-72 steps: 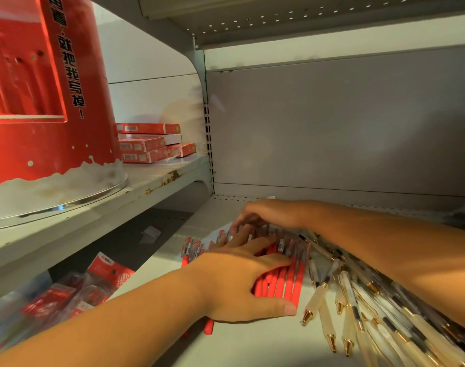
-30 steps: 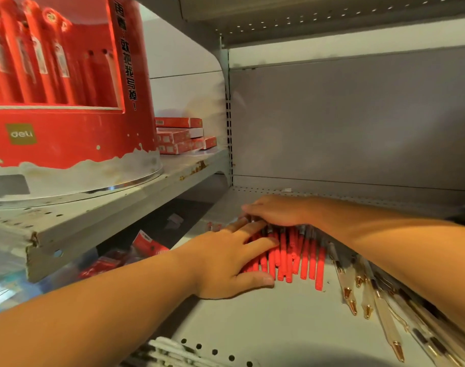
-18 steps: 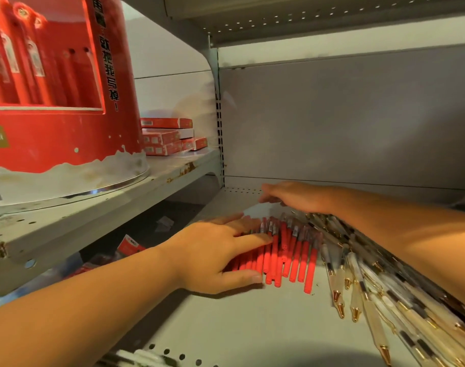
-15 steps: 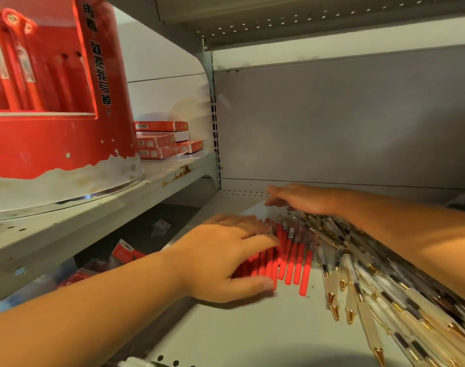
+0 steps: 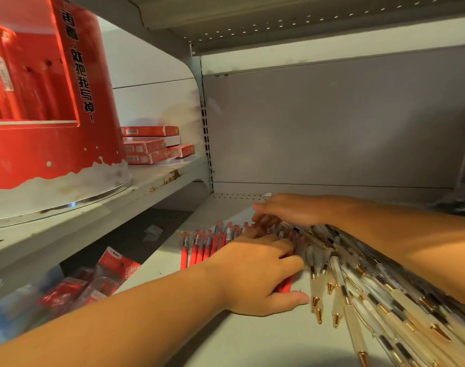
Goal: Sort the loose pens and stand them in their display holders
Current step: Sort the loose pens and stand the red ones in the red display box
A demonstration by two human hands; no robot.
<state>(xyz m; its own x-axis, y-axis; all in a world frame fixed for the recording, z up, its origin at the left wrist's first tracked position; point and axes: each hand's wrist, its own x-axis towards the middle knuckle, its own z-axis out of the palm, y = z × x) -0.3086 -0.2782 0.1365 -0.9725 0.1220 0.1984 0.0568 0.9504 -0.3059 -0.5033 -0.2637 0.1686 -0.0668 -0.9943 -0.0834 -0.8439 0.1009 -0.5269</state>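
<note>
Left hand (image 5: 258, 274) slid right, flat on red pens (image 5: 197, 251); right hand (image 5: 289, 210) relaxed, touching their caps

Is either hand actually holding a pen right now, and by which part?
Neither grips one. The left hand presses flat on the red pens; the right hand rests on their far ends.
</note>
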